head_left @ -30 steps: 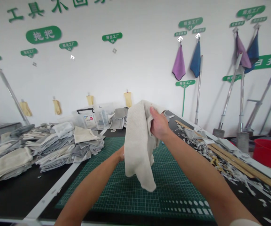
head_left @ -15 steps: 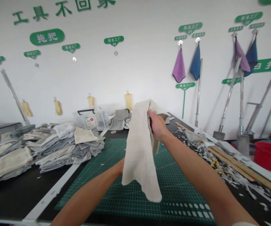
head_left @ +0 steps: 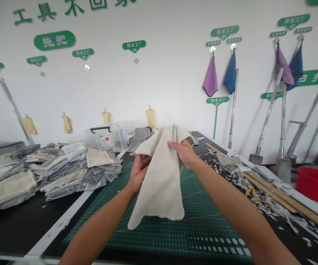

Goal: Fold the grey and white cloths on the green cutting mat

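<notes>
With the right hand [head_left: 185, 154] we grasp the cream cloth [head_left: 161, 187], thumb pressed on its front face, the other fingers partly hidden behind it. With the left hand [head_left: 137, 175] we hold its left fold, fingers half curled, tips covered. The cloth hangs above the cutting mat [head_left: 211, 224]. We judge it light, limp and not slippery, best gripped near its upper edges. Left of the mat lie stacked cloths [head_left: 99, 158]; right of it, scattered offcuts [head_left: 237, 180].

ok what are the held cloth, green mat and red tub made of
Held cloth: knitted or woven fabric, matte, draping in soft folds. Green mat: probably matte plastic or rubber, flat, printed grid. Red tub: likely plastic, smooth, evenly coloured.
</notes>
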### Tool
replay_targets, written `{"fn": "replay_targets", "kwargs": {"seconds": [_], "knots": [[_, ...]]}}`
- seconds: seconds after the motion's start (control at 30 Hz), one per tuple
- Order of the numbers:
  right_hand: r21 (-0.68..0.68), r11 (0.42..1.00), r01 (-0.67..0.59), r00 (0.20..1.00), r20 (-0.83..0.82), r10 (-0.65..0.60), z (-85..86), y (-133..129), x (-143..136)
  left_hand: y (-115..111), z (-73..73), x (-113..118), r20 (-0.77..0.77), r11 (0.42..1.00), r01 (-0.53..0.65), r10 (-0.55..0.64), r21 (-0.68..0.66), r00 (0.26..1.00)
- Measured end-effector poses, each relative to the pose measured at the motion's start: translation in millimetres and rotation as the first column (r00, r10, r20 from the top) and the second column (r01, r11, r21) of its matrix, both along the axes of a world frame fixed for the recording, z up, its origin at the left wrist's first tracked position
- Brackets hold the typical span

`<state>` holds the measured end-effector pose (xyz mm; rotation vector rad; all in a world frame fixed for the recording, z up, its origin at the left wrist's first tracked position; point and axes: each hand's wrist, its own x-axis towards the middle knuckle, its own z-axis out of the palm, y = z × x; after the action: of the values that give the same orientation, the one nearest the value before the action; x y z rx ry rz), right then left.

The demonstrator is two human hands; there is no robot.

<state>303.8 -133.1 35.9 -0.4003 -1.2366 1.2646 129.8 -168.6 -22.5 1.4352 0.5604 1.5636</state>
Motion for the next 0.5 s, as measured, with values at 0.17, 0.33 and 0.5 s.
{"fn": "replay_targets", "kwargs": {"seconds": [0.17,0.33,0.5], "knots": [[-0.063,0.995,-0.077,0.995,0.054,0.080,-5.4,-0.6,4.2,16.5,-2.2,-7.4,0.087,0.995,0.089,-0.093,0.048,0.992],[-0.043,0.990,-0.134,0.986,0.091,0.137,-14.4,-4.9,-1.2,17.6,-6.5,5.2,0.052,0.990,0.135,-0.137,0.029,0.989],[-0.023,0.990,-0.140,0.987,0.077,0.141,-16.6,-7.0,-2.3,13.5,-5.7,16.4,0.024,0.992,0.122,-0.121,-0.027,0.992]]}}
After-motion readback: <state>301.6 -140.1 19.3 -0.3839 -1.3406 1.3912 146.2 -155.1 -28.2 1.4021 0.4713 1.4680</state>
